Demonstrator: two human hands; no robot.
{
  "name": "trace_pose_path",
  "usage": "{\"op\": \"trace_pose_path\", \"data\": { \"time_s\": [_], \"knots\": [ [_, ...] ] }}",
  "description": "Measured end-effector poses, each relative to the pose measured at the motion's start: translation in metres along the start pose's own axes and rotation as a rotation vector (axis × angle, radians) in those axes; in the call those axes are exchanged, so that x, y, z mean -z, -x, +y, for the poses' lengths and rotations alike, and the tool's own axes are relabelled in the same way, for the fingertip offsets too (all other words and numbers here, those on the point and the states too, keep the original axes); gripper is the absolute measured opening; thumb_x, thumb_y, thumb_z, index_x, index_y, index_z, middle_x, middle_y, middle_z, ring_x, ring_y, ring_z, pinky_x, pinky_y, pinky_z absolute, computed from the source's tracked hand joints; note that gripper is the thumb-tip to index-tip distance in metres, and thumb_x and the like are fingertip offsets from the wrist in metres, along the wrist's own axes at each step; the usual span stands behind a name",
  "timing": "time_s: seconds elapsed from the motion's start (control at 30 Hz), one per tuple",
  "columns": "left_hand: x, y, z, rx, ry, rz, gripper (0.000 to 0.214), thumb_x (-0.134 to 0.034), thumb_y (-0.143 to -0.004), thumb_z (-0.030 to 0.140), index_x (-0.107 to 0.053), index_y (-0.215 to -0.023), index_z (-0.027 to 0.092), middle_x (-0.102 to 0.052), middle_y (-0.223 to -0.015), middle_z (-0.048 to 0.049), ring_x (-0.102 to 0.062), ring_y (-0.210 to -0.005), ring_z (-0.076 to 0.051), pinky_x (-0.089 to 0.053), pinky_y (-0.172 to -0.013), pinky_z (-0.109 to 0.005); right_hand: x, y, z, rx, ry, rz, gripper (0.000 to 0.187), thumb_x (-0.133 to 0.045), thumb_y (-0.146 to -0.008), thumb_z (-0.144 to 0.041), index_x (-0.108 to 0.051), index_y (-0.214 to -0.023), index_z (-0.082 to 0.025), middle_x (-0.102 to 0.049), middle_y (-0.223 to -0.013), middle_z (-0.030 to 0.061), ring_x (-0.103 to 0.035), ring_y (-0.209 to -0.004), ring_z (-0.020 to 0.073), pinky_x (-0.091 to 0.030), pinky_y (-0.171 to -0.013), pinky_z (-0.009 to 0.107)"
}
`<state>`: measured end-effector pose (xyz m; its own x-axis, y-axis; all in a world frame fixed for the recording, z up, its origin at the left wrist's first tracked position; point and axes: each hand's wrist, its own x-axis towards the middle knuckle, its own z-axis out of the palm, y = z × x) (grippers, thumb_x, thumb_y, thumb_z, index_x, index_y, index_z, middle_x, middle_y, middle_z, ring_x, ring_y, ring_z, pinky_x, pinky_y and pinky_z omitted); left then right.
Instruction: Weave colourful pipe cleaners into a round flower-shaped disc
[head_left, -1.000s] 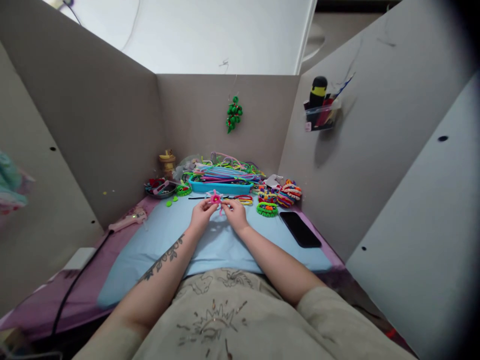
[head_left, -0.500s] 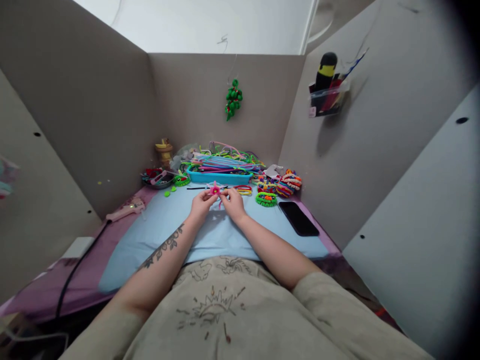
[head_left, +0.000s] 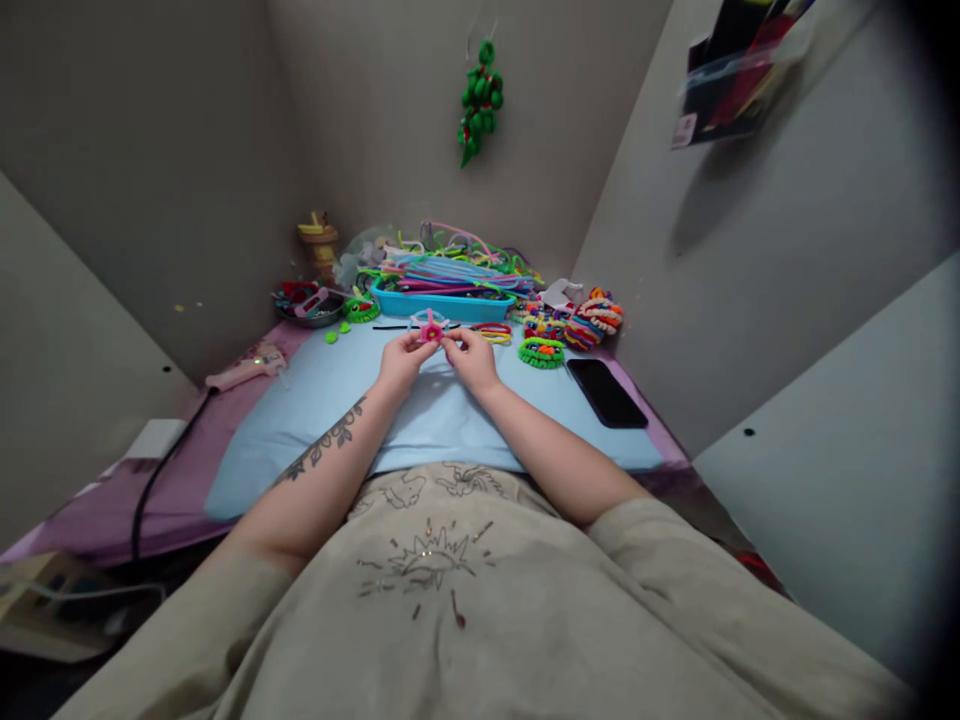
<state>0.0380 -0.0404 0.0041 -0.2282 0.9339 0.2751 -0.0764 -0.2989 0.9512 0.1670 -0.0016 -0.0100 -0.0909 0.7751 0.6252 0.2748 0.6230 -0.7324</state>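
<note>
Both hands meet over the pale blue mat (head_left: pixel 315 430) at the middle of the desk. My left hand (head_left: pixel 401 362) pinches a small pink pipe-cleaner flower (head_left: pixel 430 329) with pale petals. My right hand (head_left: pixel 475 358) grips the same flower from the right, fingers curled on it. Just behind the hands stands a turquoise tray (head_left: pixel 442 303) heaped with coloured pipe cleaners.
Coiled pipe-cleaner pieces (head_left: pixel 571 330) lie at the right, a black phone (head_left: pixel 606 392) beside them. A pink glue gun (head_left: pixel 244 368) with a black cord lies left. A small dish (head_left: pixel 309 304) sits back left. Grey cardboard walls enclose the desk; a green ornament (head_left: pixel 478 100) hangs behind.
The view has tilted down and moved closer, so the desk sits higher in frame. Both hands stay together on the pink flower.
</note>
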Motion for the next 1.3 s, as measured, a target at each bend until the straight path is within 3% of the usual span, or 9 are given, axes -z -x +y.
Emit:
{"op": "trace_pose_path", "data": {
  "time_s": [0.3, 0.7, 0.9, 1.1, 1.2, 1.3],
  "knots": [
    [-0.003, 0.002, 0.0, -0.01, -0.015, -0.067, 0.033, -0.078, -0.059, 0.029, -0.071, -0.086, 0.012, -0.069, -0.068, -0.0042, -0.057, -0.057, -0.012, -0.04, -0.05, -0.021, -0.001, -0.001, 0.0, -0.056, -0.251, 0.075, 0.013, -0.063, -0.071, -0.03, -0.062, -0.075, -0.017, -0.064, -0.072, 0.0004, -0.055, -0.066, 0.0133, -0.045, -0.067, 0.026],
    [0.002, -0.006, -0.016, -0.091, -0.068, -0.07, 0.031, -0.078, -0.056, 0.03, -0.069, -0.08, 0.014, -0.069, -0.075, -0.0036, -0.062, -0.07, -0.016, -0.047, -0.068, -0.026, -0.001, -0.004, 0.011, -0.053, -0.042, 0.019, 0.012, -0.063, -0.072, -0.027, -0.061, -0.064, -0.019, -0.057, -0.072, 0.0014, -0.051, -0.075, 0.0159, -0.043, -0.075, 0.029],
    [0.003, -0.006, -0.019, -0.113, -0.149, -0.061, 0.031, -0.079, -0.055, 0.031, -0.071, -0.081, 0.014, -0.07, -0.077, -0.0043, -0.061, -0.072, -0.017, -0.045, -0.069, -0.026, -0.004, -0.005, 0.018, -0.084, 0.02, -0.003, 0.016, -0.06, -0.072, -0.022, -0.055, -0.058, -0.019, -0.049, -0.07, 0.0007, -0.047, -0.074, 0.0166, -0.04, -0.08, 0.033],
    [0.001, -0.005, -0.017, -0.048, -0.129, -0.069, 0.033, -0.078, -0.055, 0.032, -0.07, -0.08, 0.014, -0.068, -0.071, -0.0032, -0.058, -0.064, -0.014, -0.043, -0.061, -0.024, -0.007, -0.007, 0.02, -0.095, -0.005, -0.083, 0.028, -0.06, -0.073, -0.027, -0.048, -0.049, -0.019, -0.047, -0.059, -0.0003, -0.047, -0.071, 0.0167, -0.04, -0.074, 0.03],
    [0.002, -0.006, -0.014, 0.006, -0.098, -0.051, 0.032, -0.078, -0.054, 0.032, -0.069, -0.079, 0.014, -0.065, -0.063, -0.0013, -0.053, -0.055, -0.011, -0.038, -0.053, -0.022, -0.002, -0.01, 0.018, -0.103, -0.066, -0.138, 0.03, -0.057, -0.077, -0.039, -0.056, -0.056, -0.018, -0.052, -0.058, -0.0005, -0.051, -0.067, 0.0157, -0.042, -0.065, 0.028],
    [0.005, -0.009, -0.011, 0.06, -0.068, 0.001, 0.03, -0.078, -0.054, 0.033, -0.068, -0.075, 0.014, -0.06, -0.056, 0.0007, -0.046, -0.048, -0.008, -0.032, -0.046, -0.021, 0.008, -0.014, 0.015, -0.167, -0.18, -0.105, 0.046, -0.041, -0.084, -0.056, -0.064, -0.079, -0.016, -0.062, -0.072, 0.0029, -0.056, -0.067, 0.015, -0.042, -0.059, 0.026]
  ]
}}
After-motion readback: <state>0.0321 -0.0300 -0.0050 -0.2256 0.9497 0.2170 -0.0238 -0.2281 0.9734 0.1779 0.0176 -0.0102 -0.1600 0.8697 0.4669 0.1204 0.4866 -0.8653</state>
